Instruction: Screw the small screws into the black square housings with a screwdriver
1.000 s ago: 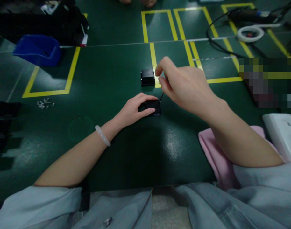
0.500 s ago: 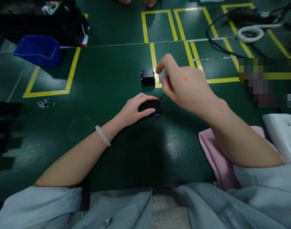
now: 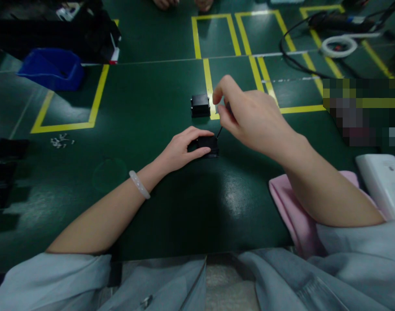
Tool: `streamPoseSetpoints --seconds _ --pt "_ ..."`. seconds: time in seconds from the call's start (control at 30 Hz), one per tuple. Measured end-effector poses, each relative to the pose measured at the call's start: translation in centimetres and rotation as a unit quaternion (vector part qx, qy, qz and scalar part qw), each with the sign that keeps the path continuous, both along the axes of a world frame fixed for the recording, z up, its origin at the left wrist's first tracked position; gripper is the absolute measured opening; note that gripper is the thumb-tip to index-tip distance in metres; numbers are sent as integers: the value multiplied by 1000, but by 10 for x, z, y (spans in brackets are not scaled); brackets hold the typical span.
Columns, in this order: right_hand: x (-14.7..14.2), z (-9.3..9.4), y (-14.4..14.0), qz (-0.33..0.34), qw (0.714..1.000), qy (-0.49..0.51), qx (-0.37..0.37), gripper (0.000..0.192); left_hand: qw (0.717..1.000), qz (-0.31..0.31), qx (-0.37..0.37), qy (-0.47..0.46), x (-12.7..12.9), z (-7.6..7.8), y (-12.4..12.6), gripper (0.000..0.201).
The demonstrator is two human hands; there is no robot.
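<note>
Thumb and fingers of my left hand [image 3: 181, 149] grip a small black box-shaped part [image 3: 208, 143] against the green table. My right hand [image 3: 246, 108] is closed on a screwdriver [image 3: 220, 132]; only its thin dark shaft shows clearly, slanting down to the part's right far corner. The handle is mostly hidden by the fingers, and so is the tip's exact seat. Just beyond, a second black box-shaped part [image 3: 200, 105] stands on the table, with small shiny spots at its sides. Left of my left hand lies a small pile of screws [image 3: 60, 141].
A blue bin [image 3: 51, 71] sits at the far left beside a large black object [image 3: 55, 39]. Right of my arm are a pink cloth [image 3: 283, 194] and a white box [image 3: 380, 183]. Cables [image 3: 286, 54] lie far right. Another person's hands [image 3: 203, 4] show at the top edge.
My right hand has shifted very slightly at the fingers, still on the screwdriver. My left hand and the black part stay put. The other person's hands show a little more.
</note>
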State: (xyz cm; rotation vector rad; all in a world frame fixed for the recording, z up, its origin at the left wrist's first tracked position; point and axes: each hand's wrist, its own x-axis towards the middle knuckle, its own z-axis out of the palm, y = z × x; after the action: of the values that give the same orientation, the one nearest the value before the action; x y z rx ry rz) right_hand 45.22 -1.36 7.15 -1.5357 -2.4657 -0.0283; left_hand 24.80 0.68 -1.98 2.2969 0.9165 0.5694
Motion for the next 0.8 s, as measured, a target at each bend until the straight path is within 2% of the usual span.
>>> streamPoseSetpoints --seconds 0.27,0.53,0.67,0.8 --pt "0 2 0 13 1000 -18 -14 41 1000 -4 6 -5 0 -1 0 39" --pt "-1 3 1 -14 999 -1 -38 36 1000 -7 -1 -10 -1 -1 1 40" --pt "-1 3 1 -12 999 -22 -32 43 1000 -5 -1 -11 0 1 1 39" --pt "-1 2 0 -7 999 -18 -29 41 1000 -5 -8 -2 0 1 0 40"
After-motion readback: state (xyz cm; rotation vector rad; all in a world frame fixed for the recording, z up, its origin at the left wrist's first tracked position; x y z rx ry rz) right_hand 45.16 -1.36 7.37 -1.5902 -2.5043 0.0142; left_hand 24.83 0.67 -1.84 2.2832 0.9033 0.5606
